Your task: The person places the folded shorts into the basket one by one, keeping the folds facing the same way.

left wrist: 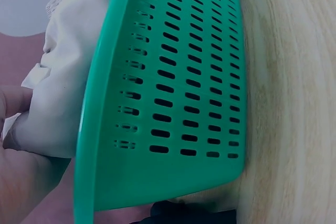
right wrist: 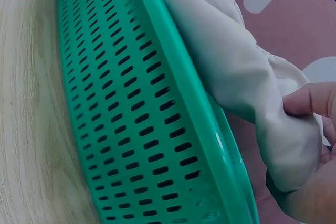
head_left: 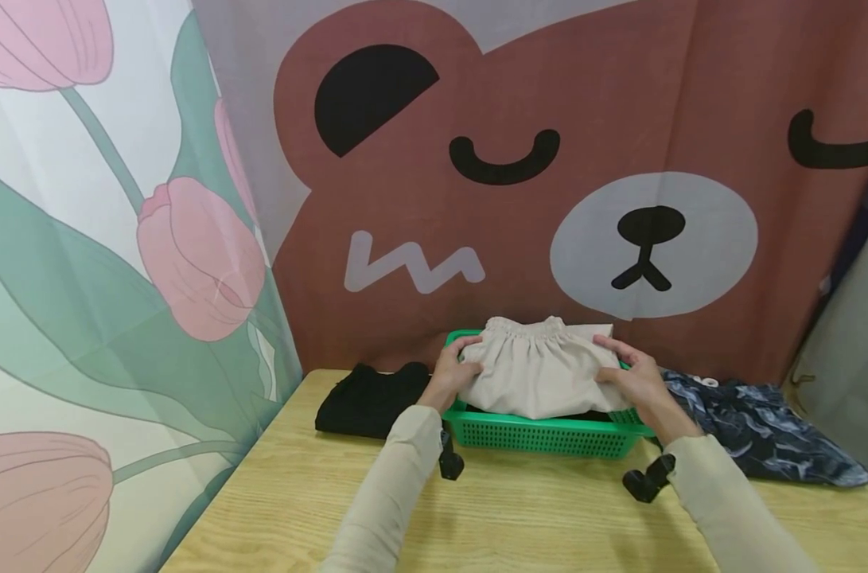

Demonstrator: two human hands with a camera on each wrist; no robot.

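A folded cream garment (head_left: 537, 370) with a gathered elastic waist lies over the green plastic basket (head_left: 544, 439), its waistband towards the back. My left hand (head_left: 451, 376) pinches the garment's left side, thumb on top. On the opposite side my right hand (head_left: 640, 388) grips the other edge between thumb and fingers. The right wrist view shows the thumb pressing a crease into the cream fabric (right wrist: 286, 145) just above the basket rim (right wrist: 184, 77). In the left wrist view, cloth (left wrist: 58, 98) bulges over the basket's edge. Dark cloth shows in the basket below the cream garment.
A folded black garment (head_left: 369, 402) lies on the wooden table (head_left: 534, 517) left of the basket. To the right lies a dark blue patterned garment (head_left: 763, 430). Behind the table hangs a curtain with a bear print (head_left: 505, 223); a tulip-print curtain (head_left: 118, 318) hangs at left.
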